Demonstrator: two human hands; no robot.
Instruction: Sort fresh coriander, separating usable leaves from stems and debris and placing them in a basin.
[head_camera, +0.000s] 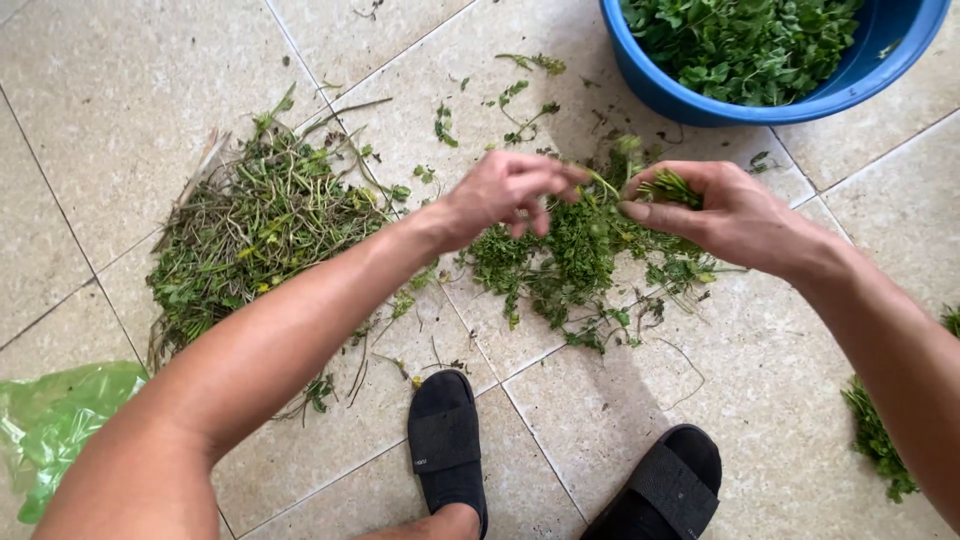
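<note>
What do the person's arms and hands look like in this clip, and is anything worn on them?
Both forearms are bare, no sleeves in view. The left hand and right hand carry no gloves, rings, watch or bands that I can see. Fingernails look short and unpainted.

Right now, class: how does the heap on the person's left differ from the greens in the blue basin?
The heap of stems lies loose on the floor tiles; the greens sit in the blue basin. The heap looks stringy, brownish, with bare stalks; the greens look leafy, fresh and dense. Both are plant matter.

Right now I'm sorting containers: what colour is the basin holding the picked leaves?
Blue. The basin shows best in the head view, top right.
</note>
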